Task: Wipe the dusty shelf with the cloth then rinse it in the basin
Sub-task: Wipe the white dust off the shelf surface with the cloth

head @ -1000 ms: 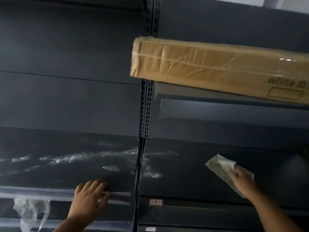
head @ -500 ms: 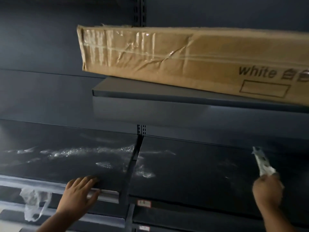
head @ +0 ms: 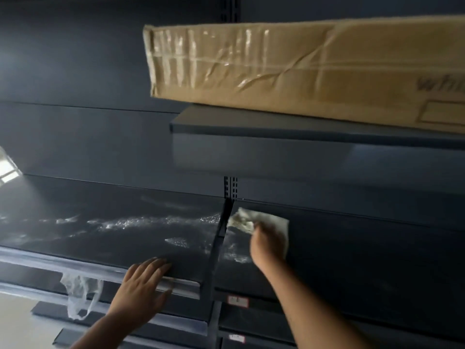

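A dark grey shelf (head: 352,248) runs across the view, split by a gap at the upright post. My right hand (head: 268,244) presses a whitish cloth (head: 245,219) flat on the right section, just beside the gap. White dust streaks (head: 130,222) lie along the left section (head: 75,238), with smaller patches near the gap. My left hand (head: 144,280) rests palm down, fingers spread, on the front edge of the left section, holding nothing. No basin is visible.
A long brown cardboard box (head: 289,71) lies on the upper shelf (head: 276,129), overhanging above my right hand. A clear plastic bag (head: 80,295) hangs from the lower left shelf front. Price labels (head: 237,301) sit on the lower shelf edges.
My right hand has swept the cloth leftward across the right section, from its far right to the gap. The view shifted. My left hand stays on the shelf edge.
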### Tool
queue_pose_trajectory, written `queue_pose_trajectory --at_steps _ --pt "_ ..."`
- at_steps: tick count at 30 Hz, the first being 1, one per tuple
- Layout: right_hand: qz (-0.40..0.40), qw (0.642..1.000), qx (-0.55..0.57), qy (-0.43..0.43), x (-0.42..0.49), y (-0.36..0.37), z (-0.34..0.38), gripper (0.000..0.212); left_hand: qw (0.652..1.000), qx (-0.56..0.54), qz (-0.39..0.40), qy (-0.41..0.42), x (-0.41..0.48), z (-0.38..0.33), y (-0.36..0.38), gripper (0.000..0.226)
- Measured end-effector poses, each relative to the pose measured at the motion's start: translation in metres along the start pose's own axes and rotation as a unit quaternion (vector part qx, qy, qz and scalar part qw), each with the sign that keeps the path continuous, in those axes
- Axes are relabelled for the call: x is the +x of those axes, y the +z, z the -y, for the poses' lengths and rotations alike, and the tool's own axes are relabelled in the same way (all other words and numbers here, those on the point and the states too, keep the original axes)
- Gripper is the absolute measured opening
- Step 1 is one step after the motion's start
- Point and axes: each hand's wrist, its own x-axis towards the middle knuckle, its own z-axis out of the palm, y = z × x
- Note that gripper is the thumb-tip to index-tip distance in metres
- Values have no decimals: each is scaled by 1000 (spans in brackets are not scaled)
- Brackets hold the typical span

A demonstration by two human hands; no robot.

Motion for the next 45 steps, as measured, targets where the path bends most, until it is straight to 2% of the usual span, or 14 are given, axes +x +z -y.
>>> queue_pose_trajectory --at_steps 3,6,9,12,14,16,20,22,25,30,35,37,39,45 --pt "10 995 90 -51 -6 9 61 32 1000 -6 7 21 0 6 1 62" --pt "37 942 332 31 -2 1 81 32 999 -11 18 40 -1 12 3 59" --pt "-33 869 468 160 0 -24 52 32 998 -16 15 65 -2 20 8 53" --pt "-161 836 485 201 -11 -61 0 35 997 -18 24 77 -1 22 10 57" --pt "-232 847 429 210 -31 -84 -31 39 996 -19 24 88 -1 24 12 58" --pt "-249 883 324 229 -56 -98 -57 39 994 -25 25 108 -1 23 10 57" --pt "-122 946 150 260 -99 -75 -54 33 988 -45 9 145 0 30 0 67" --pt "-82 969 38 232 -113 -49 -33 28 987 -44 3 156 0 34 -7 73" --pt "-68 972 -95 203 -115 -22 19 21 985 -32 -10 166 -4 49 -14 78" --pt "-18 990 -32 133 -74 0 123 29 995 -14 -4 103 -20 96 -16 66" --pt "27 993 116 19 -49 17 219 28 999 -7 -9 41 -27 143 -17 66" --pt "48 974 220 4 -50 18 240 28 1000 -11 -16 24 -29 157 -17 65" --pt "27 942 332 35 -47 13 242 29 999 -13 -24 20 -31 166 -17 65" --pt "-146 815 540 152 0 -42 152 31 999 -12 -25 20 -35 168 -14 63"
